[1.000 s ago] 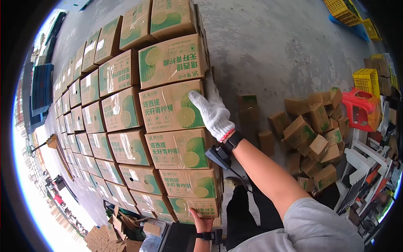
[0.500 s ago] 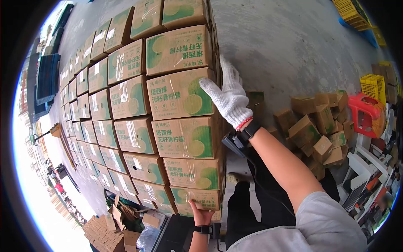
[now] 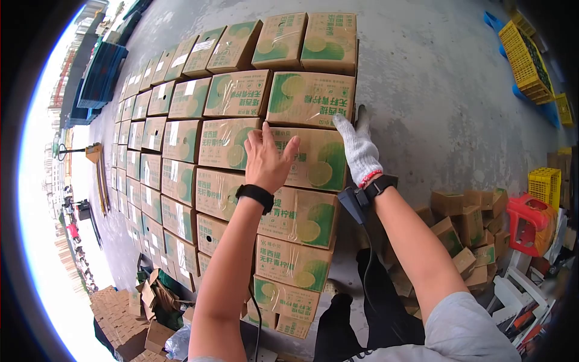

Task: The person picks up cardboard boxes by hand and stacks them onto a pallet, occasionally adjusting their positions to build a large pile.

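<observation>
Rows of brown cartons with green fruit prints (image 3: 235,93) form a large stack. Over the stack, my bare left hand (image 3: 268,160) has its fingers spread, near the gap between two columns and in front of a carton (image 3: 316,160) whose left part it hides. My right hand (image 3: 360,148), in a white knitted glove, is at the right edge of that same carton, thumb on its front and the other fingers along its side. Those fingers are apart. Whether the left fingertips touch the cardboard is unclear. Both wrists carry black bands.
Loose small cartons (image 3: 467,223) lie on the floor at the right, beside a red plastic container (image 3: 528,223). Yellow crates (image 3: 525,60) stand at the upper right. Flattened cardboard (image 3: 120,314) is at the lower left. A pallet jack (image 3: 93,152) stands at the left.
My left hand has risen from the low carton at the bottom to the upper part of the stack. My right hand stays by the carton's side. The view has shifted, showing the stack farther right.
</observation>
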The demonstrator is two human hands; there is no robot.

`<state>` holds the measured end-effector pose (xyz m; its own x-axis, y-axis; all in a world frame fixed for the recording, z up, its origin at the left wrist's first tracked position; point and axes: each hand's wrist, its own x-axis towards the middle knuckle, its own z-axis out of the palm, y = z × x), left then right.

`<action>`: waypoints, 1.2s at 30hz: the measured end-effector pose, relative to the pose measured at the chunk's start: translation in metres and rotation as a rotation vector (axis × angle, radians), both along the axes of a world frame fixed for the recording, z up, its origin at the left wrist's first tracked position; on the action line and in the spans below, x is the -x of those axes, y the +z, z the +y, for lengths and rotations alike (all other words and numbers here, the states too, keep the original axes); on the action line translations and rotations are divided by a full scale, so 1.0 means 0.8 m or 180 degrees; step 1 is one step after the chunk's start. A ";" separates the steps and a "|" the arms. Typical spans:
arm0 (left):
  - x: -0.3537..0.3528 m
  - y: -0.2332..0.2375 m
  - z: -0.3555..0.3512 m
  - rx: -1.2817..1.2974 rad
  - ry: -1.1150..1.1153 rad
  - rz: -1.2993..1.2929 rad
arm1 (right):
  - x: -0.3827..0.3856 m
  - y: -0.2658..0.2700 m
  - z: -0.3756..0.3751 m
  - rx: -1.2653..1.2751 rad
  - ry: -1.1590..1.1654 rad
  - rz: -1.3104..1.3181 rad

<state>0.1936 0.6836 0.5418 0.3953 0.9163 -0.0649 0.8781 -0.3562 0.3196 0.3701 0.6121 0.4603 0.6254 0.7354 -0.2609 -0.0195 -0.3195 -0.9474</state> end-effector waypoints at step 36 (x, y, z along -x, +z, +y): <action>0.351 0.028 -0.532 0.2395 0.4494 -0.2134 | 0.187 0.036 -0.416 0.1231 0.0960 0.3028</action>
